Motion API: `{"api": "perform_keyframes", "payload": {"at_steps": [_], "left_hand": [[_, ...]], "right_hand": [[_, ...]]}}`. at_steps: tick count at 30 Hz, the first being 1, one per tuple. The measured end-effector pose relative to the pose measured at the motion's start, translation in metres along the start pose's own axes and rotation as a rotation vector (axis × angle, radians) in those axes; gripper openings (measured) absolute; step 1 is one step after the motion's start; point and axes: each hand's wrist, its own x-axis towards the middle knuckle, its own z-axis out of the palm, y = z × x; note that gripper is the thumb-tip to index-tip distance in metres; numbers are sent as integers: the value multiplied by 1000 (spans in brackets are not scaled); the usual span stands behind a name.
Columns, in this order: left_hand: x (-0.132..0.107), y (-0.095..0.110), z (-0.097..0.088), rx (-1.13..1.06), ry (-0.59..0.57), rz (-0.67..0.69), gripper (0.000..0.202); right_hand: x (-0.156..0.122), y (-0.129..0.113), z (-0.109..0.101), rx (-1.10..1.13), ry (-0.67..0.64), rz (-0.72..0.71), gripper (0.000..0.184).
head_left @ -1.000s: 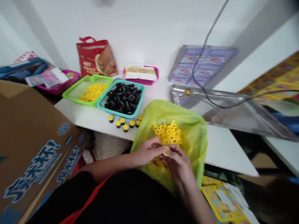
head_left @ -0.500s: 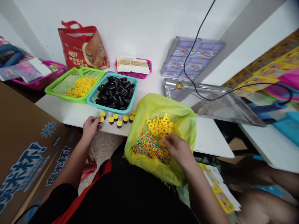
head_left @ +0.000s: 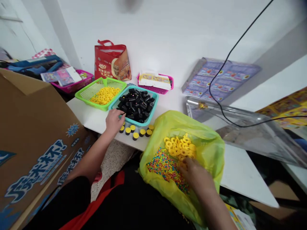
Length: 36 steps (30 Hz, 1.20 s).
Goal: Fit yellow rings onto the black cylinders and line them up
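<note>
My left hand (head_left: 114, 120) reaches forward to the near corner of a teal basket (head_left: 153, 110) full of black cylinders (head_left: 136, 103). Its fingers curl over the rim among them, and what they grip is hidden. Just right of that hand, a short row of yellow-capped black cylinders (head_left: 135, 132) stands at the table's edge. My right hand (head_left: 195, 175) is inside a yellow-green plastic bag (head_left: 211, 150) on my lap. Its fingertips are bent down at the edge of a heap of yellow rings (head_left: 179, 147), beside small coloured beads (head_left: 163, 164).
A green basket (head_left: 87, 94) with more yellow rings sits left of the teal one. Behind them are a red bag (head_left: 111, 64) and a pink basket (head_left: 155, 90). A large cardboard box (head_left: 35, 134) stands at my left. A clear plastic sheet (head_left: 240, 127), a black cable (head_left: 223, 95) and purple packs (head_left: 216, 76) lie to the right.
My left hand left the bag, went to the row of capped cylinders, then moved on to the teal basket. My right hand stayed in the bag at the yellow rings.
</note>
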Motion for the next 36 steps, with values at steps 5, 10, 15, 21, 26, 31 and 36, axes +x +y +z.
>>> {"api": "perform_keyframes", "payload": {"at_steps": [5,10,15,21,26,31,36], "left_hand": [[63,31,9,319,-580,82,20],[93,37,22,374,-785,103,13],[77,43,5,159,-447,53,19],[-8,104,-6,-830,-559,152,26],[-64,138,7,-852,-587,438,14],[-92,140,25,-798,-651,551,24],[-97,137,31,-658,-809,661,26]], "right_hand": [[-5,-24,-14,-186,-84,58,19],[-8,-28,-22,-85,-18,162,26],[-12,-14,-14,159,206,93,21],[-16,-48,-31,797,382,-78,32],[-18,-72,-49,1035,233,-167,38],[-24,-59,-46,861,74,-155,16],[-23,-55,-41,474,-40,-202,22]]}}
